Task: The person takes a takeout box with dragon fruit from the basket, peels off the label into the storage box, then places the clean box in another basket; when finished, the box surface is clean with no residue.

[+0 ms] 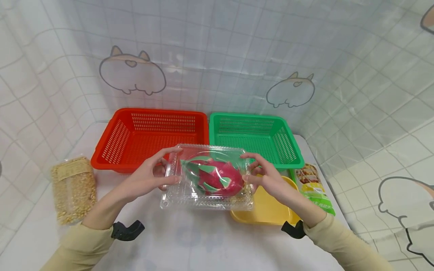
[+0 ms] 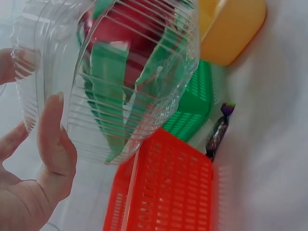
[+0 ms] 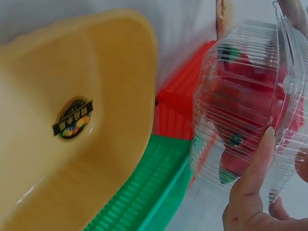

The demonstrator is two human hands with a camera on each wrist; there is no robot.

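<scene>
Between both hands is a clear plastic clamshell box [image 1: 211,201], raised above the table in front of the baskets. A pink dragon fruit [image 1: 225,177] with green scales lies inside it; its lid looks closed. My left hand [image 1: 149,175] grips the box's left edge, thumb on the near face and fingers around the side. On the opposite edge, my right hand [image 1: 268,177] holds it the same way. In the right wrist view, one finger presses along the box's ribbed wall. Behind the box, the red basket [image 1: 116,165] and green basket [image 1: 295,162] are partly covered.
A bag of yellow kernels [image 1: 74,192] lies at the left. Under my right arm stands a yellow basin [image 1: 268,209] with a dark sticker [image 3: 73,118] inside. A green-and-yellow food packet [image 1: 310,184] lies farther right. A dark wrapped candy [image 2: 219,134] rests near the red basket.
</scene>
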